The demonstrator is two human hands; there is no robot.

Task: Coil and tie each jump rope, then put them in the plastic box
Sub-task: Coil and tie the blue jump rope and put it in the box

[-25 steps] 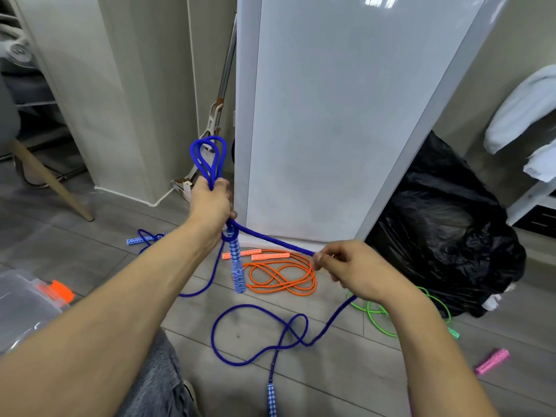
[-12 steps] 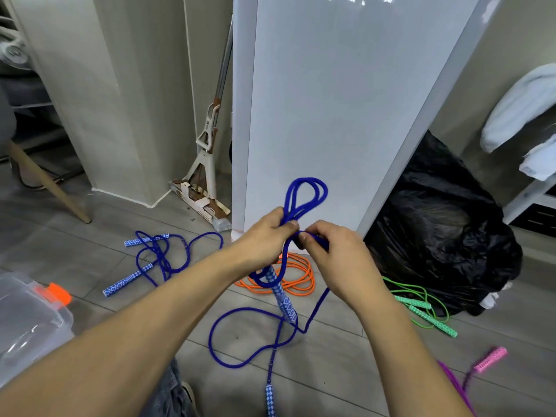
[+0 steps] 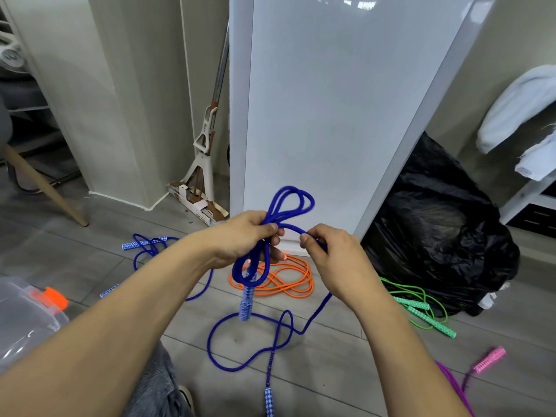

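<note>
**Grey floor [image 3: 90,266] strewn with ropes, one partly coiled**

Plank flooring runs up to a tall white panel [image 3: 331,115], with a mop [image 3: 204,164] leaning in the gap to its left and a black bin bag [image 3: 436,236] slumped on its right.

In front of the panel, the left hand [image 3: 246,236] grips a bunch of loops of the blue jump rope [image 3: 290,203]. The loops stand up above the fist, and more loops and one patterned handle [image 3: 247,299] hang below it.

Just beside it, the right hand [image 3: 334,260] pinches a single strand of the same rope between thumb and forefinger. From there the cord drops to the floor, curls into a wide loop and ends in the other handle [image 3: 269,401] at the near side.

An orange rope [image 3: 288,284] lies loosely coiled on the floor below the hands. A second blue rope [image 3: 150,245] lies tangled to the left, and a green rope [image 3: 421,308] lies against the bag. A pink-handled rope [image 3: 489,359] lies at the near right.

The clear plastic box [image 3: 24,320], with an orange latch, sits at the floor's left edge, well apart from the hands.
</note>
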